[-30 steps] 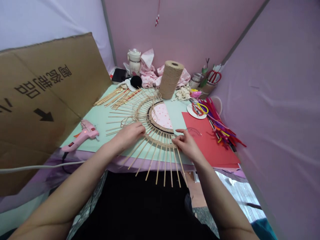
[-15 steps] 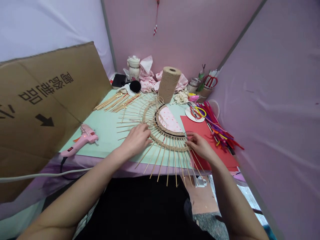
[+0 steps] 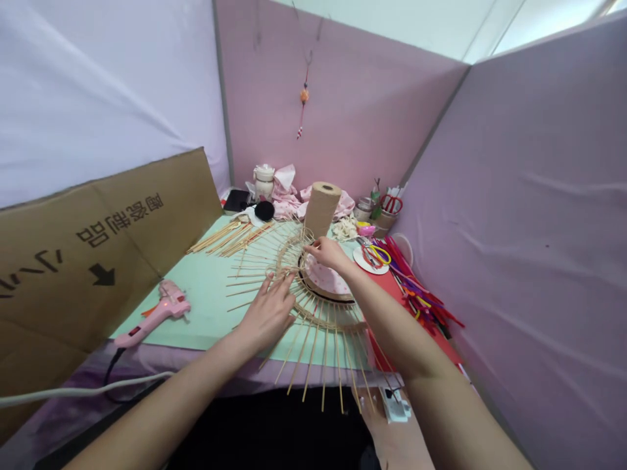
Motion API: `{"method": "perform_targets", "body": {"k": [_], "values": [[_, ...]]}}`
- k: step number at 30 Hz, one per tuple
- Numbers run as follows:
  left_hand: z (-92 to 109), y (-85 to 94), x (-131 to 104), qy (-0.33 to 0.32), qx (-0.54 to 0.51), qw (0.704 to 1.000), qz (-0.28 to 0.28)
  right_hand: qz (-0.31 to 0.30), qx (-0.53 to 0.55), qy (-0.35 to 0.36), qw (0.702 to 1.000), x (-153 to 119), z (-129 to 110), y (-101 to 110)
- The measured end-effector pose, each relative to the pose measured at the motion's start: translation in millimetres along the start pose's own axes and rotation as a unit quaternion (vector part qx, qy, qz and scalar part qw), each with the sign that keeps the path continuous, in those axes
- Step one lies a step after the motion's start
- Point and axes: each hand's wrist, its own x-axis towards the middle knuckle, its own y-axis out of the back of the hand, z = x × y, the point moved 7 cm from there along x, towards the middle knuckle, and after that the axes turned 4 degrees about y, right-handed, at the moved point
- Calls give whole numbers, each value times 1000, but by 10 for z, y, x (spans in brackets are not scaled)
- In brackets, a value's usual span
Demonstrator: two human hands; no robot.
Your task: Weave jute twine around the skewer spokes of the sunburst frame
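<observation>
"Woven stick frame [image 3: 326, 324]: how many, and where?"

"I count one, fanned out at the middle of the green mat [image 3: 206, 326], its right part over the red paper [image 3: 392, 287]. The sticks overlap too much for me to count."

"And the hands?"

"Two. I see the left hand [image 3: 268, 312] spread over the sticks on the frame's left side. The right hand [image 3: 329, 253] has thumb and forefinger drawn together at the inner ring, above one dotted fabric piece [image 3: 323, 277]. I can't tell what is pinched there, if anything."

"What stands close?"

"One twine spool [image 3: 321, 212], upright just behind the right hand. One white disc [image 3: 360, 261] lies to the right of the inner ring. One pink glue gun [image 3: 154, 321] lies at the mat's left, near the one cardboard sheet [image 3: 161, 241]."

"Edges and room?"

"Several stick tips reach past the table's front edge. My widest bare patch is mat between the glue gun and the left-hand tips; behind, loose sticks [image 3: 230, 238] and the spool crowd the frame."
</observation>
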Motion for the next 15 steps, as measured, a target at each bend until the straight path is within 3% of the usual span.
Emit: {"method": "perform_targets", "body": {"k": [6,15], "values": [[6,-74,-45,-8,-32,999,-4,-28,27,-33,999,737,-169,-303],[-87,-209,-96,72,-111,990,-49,-19,250,-9,968,1558,-787,-340]]}}
